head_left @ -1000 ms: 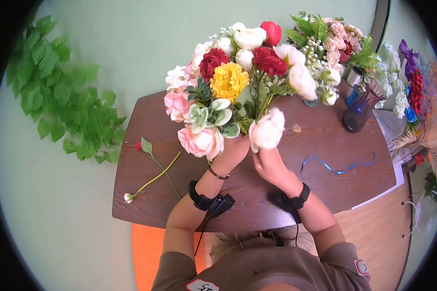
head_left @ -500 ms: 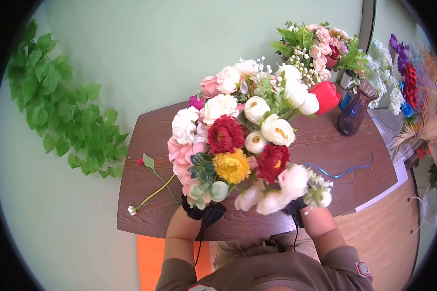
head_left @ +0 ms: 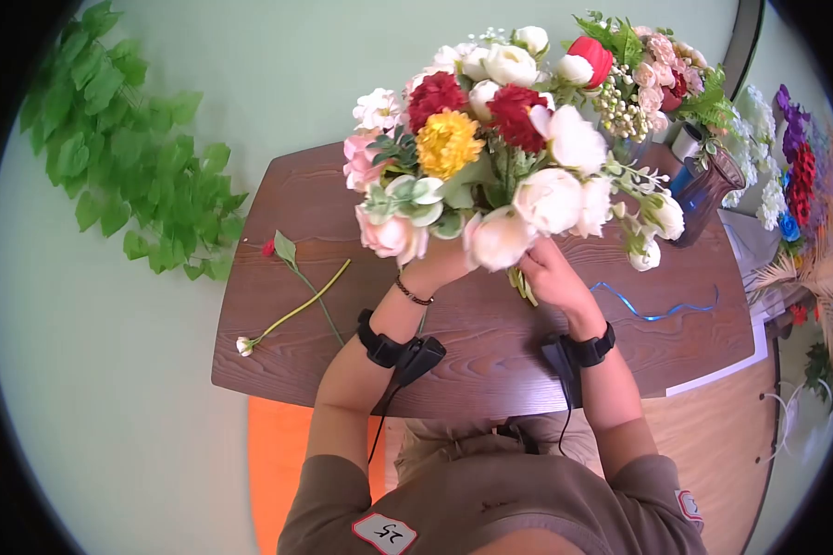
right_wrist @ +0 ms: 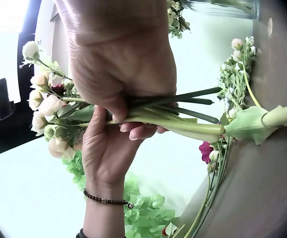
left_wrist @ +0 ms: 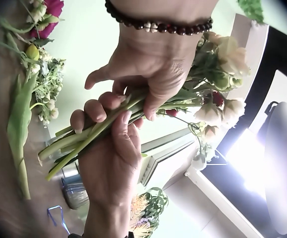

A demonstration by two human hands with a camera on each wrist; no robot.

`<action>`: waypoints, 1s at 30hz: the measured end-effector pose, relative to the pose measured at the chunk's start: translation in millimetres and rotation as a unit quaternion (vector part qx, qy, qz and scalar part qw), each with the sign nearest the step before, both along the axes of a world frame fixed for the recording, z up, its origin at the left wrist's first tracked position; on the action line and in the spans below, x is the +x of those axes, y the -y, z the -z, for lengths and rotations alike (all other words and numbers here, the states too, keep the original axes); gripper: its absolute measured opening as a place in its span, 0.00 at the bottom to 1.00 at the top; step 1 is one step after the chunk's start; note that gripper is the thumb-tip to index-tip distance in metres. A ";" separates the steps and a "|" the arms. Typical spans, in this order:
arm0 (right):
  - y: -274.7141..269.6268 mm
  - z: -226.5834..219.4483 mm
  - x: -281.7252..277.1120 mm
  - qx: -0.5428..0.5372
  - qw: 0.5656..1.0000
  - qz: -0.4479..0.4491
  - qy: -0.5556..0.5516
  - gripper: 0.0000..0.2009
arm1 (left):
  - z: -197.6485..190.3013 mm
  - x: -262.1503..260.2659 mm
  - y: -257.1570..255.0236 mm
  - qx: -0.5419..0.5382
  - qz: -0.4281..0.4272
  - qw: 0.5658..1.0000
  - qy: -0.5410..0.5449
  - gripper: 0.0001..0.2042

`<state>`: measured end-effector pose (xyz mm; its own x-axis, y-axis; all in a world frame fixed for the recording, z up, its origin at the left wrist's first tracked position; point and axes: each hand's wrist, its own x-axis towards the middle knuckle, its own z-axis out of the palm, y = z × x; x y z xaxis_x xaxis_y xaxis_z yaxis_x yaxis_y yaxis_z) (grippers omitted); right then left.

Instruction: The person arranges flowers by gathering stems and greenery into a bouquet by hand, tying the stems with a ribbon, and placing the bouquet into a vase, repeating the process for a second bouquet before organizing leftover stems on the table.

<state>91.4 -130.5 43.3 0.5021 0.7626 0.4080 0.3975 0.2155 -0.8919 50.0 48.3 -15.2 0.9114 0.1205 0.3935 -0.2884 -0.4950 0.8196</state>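
And here the left hand (left_wrist: 151,62) grips the slanting stems (right_wrist: 198,127) nearer the blooms (head_left: 551,199), the right hand (left_wrist: 108,171) clamps them just below, bare ends jutting past!

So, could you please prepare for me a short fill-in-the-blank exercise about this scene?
1. The beaded bracelet is on the ____ arm.
2. The bouquet is held by its ____.
3. The colour of the curly ribbon on the table is ____.

Missing words: left; stems; blue.
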 end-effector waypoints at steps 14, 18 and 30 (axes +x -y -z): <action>20.6 -10.0 20.4 0.075 0.991 0.101 -0.041 0.10 | -49.2 -22.3 -59.5 0.322 -0.279 0.898 -0.113 0.12; 16.5 5.6 25.1 0.063 0.989 0.134 -0.026 0.09 | -33.9 -24.0 -88.0 0.298 -0.274 0.885 -0.229 0.14; 11.3 8.3 15.2 0.054 0.991 0.092 -0.077 0.11 | -26.7 -20.9 -102.5 0.084 -0.275 0.899 -0.331 0.12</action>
<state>106.6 -141.8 35.0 0.6916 0.6080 0.3899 0.3001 0.2491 -0.9208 29.1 150.7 11.5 0.7737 0.6136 -0.1577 0.5605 -0.5468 0.6219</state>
